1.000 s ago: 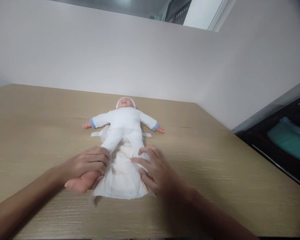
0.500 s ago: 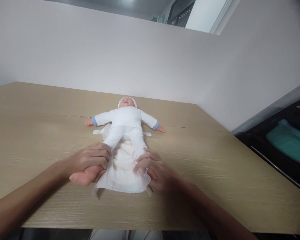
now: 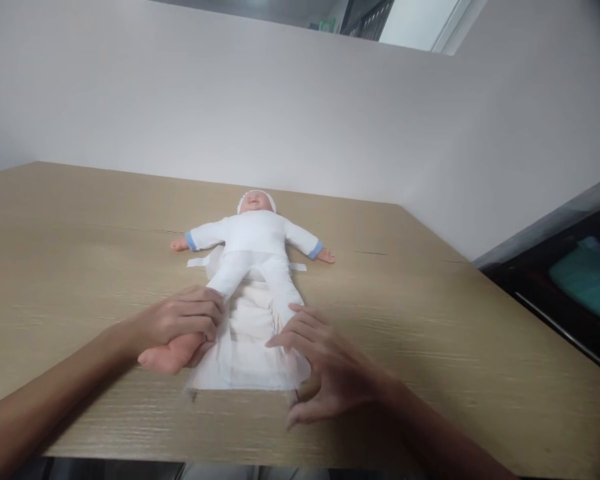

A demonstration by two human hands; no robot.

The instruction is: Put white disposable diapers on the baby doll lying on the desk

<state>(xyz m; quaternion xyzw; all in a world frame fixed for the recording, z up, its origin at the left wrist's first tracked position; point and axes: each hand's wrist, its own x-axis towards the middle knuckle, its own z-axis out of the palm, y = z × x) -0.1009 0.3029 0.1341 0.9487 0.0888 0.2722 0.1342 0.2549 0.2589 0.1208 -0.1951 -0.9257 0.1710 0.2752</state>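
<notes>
A baby doll (image 3: pixel 257 233) in a white suit with blue cuffs lies on its back, arms spread and legs apart. Beneath its hips and legs an unfolded white diaper (image 3: pixel 251 313) is spread, with its tabs sticking out on both sides near the waist. My left hand (image 3: pixel 193 317) is closed around the doll's lower leg, at the diaper's left edge; the bare foot pokes out below it. Over the other lower leg and the diaper's right edge, my right hand (image 3: pixel 325 353) has its fingers and thumb apart. That leg's foot is hidden by the hand.
The doll lies on a wooden table (image 3: pixel 430 333) with a pale wall (image 3: pixel 280 113) behind it. Past the right edge stands a dark object with something green (image 3: pixel 590 277) on it. My lap shows below the front edge.
My right hand has opened, its thumb moving down and away from the fingers at the diaper's right edge. The left hand keeps its hold. The view has shifted slightly.
</notes>
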